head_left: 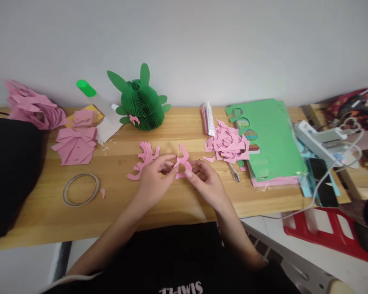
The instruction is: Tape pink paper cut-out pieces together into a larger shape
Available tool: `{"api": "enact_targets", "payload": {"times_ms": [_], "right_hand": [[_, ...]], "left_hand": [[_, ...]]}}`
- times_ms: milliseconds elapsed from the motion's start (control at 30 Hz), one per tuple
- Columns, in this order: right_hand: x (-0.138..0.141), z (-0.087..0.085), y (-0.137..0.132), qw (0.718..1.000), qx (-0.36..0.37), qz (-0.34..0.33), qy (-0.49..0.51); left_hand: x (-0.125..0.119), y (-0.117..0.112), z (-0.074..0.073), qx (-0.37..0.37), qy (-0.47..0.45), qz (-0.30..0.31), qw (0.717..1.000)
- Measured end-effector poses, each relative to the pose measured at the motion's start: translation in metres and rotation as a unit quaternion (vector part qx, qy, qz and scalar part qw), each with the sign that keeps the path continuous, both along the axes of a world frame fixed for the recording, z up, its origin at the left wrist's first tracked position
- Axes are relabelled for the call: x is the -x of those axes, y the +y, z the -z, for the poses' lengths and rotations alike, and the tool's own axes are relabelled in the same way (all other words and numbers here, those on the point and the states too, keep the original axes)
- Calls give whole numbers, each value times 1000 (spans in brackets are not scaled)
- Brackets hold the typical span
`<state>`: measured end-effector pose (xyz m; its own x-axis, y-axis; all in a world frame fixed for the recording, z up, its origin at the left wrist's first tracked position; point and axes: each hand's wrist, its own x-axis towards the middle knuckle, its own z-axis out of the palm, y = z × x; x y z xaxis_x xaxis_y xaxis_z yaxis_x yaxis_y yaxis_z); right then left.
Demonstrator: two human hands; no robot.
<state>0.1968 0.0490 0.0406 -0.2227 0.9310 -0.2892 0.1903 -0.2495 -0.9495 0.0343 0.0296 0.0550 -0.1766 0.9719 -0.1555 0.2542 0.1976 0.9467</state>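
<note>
Between my hands, over the middle of the table, is a curvy pink paper cutout (184, 157). My left hand (155, 175) pinches its left side between thumb and fingers. On the right side, my right hand (207, 181) grips it, thumb on top. Just behind my left hand lies a pile of similar pink paper cutouts (145, 154), partly covered by that hand. Farther back stands a green honeycomb paper figure (142, 104) with two tall ears, leaf-shaped side pieces and a small pink bow on its front.
Pink paper scraps (228, 143), a glue tube (209, 120) and a utility knife (234, 172) lie right of centre, beside green paper sheets (270, 139). A tape roll (81, 190), folded pink paper (75, 146) and a large glue stick (93, 96) are left. A power strip (319, 143) and phone (323, 183) sit far right.
</note>
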Motion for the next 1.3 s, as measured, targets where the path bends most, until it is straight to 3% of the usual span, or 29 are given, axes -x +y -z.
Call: {"api": "enact_targets", "payload": {"times_ms": [133, 400, 567, 700, 800, 900, 1100, 1300], "right_hand": [[4, 13, -3, 999, 16, -1, -41], [5, 24, 4, 996, 77, -37, -14], [7, 26, 2, 995, 61, -42, -71], [10, 22, 1, 988, 23, -48, -145], [13, 19, 3, 977, -13, -43, -211], [15, 19, 4, 963, -49, -37, -263], [18, 24, 5, 947, -79, -46, -307], [13, 18, -3, 925, -132, -11, -356]], "left_hand": [[-1, -7, 10, 7, 54, -20, 998], [15, -12, 35, 33, -4, -31, 999], [25, -23, 31, 42, -7, -36, 998], [50, -43, 15, 4, 107, -63, 992], [81, -63, 11, -22, 259, -107, 960], [114, -85, 15, -14, 339, -157, 927], [148, -120, 23, 7, 420, -164, 892], [147, -122, 28, 26, 406, -145, 902]]}}
